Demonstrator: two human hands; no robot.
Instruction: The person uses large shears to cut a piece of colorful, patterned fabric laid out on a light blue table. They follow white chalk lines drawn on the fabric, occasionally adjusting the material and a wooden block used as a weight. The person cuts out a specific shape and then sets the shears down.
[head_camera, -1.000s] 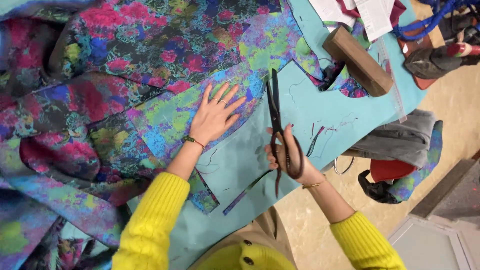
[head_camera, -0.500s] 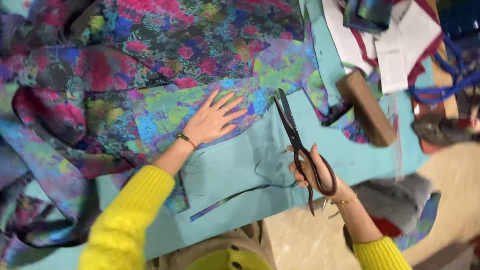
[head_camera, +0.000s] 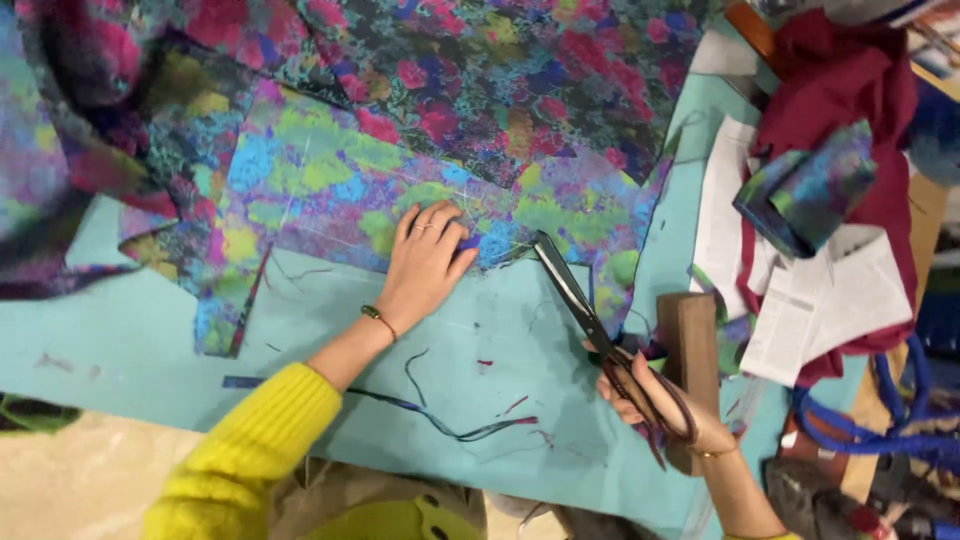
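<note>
The fabric (head_camera: 400, 190) lies on the turquoise table (head_camera: 500, 360); it looks soft and limp. The left hand (head_camera: 425, 265) presses it flat with open fingers. The right hand (head_camera: 655, 405) grips the scissors (head_camera: 580, 305) at the cloth's edge.

Bright yellow knitted sleeves cover both forearms, the cuffs pushed back from the wrists. The left hand (head_camera: 425, 265) wears thin rings and a beaded bracelet with a red bead. The right hand (head_camera: 655, 405) has a fine gold chain at its wrist.
</note>
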